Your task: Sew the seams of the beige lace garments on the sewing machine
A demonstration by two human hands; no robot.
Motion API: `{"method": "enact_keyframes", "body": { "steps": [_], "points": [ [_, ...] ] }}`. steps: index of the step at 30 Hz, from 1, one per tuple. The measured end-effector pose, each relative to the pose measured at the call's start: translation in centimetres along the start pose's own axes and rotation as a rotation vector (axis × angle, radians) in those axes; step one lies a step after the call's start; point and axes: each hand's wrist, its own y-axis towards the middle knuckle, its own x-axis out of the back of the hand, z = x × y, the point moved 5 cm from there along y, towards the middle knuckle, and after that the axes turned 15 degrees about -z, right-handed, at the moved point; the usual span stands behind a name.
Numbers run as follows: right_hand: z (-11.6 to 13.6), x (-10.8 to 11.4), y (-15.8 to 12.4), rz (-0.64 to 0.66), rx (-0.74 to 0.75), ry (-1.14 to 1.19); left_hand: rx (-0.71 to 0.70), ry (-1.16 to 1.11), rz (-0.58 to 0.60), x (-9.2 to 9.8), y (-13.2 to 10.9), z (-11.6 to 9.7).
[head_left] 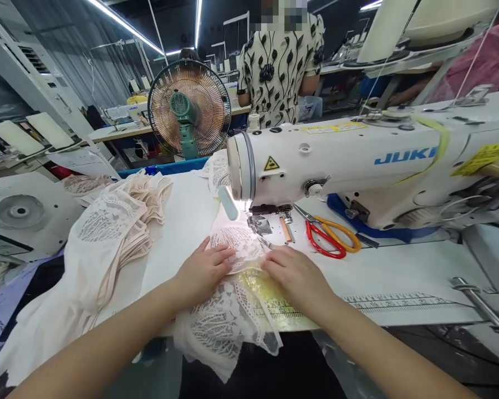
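A cream lace piece (pixel 228 310) lies on the sewing table (pixel 399 271), its far end under the presser foot (pixel 258 224) of a white JUKI sewing machine (pixel 357 160). My left hand (pixel 202 271) lies flat on the lace left of the needle, fingers stretched forward. My right hand (pixel 295 274) presses flat on the lace's right edge, fingers pointing towards the foot. The lace's near end hangs over the table's front edge.
A stack of cream lace pieces (pixel 108 238) lies at the left. Red and orange-handled scissors (pixel 328 235) rest right of the needle. A fan (pixel 189 108) stands behind, and a person in a patterned top (pixel 278 66) stands beyond the machine.
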Motion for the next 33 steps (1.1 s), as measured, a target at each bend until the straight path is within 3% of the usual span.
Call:
{"method": "enact_keyframes", "body": {
  "steps": [4,8,13,20,28,33],
  "points": [
    [0.2,-0.9,-1.4,0.071,0.043,0.034,-0.084,-0.039,-0.078,0.6,1.0,-3.0],
    [0.2,-0.8,-1.8,0.088,0.055,0.052,-0.169,-0.06,-0.07,-1.1,2.0,-4.6],
    [0.1,-0.3,-1.9,0.036,0.064,0.103,-0.181,-0.022,-0.03,-3.2,2.6,-2.9],
    [-0.1,-0.3,-1.8,-0.026,0.05,0.11,-0.295,-0.136,-0.109,-2.6,3.3,-1.3],
    [-0.1,-1.1,-0.8,0.039,0.038,0.038,-0.343,-0.151,-0.167,-2.8,4.4,0.7],
    [-0.3,-1.9,0.0,0.188,-0.001,-0.032,-0.362,-0.146,-0.209,-2.9,5.1,1.6]
  ]
}}
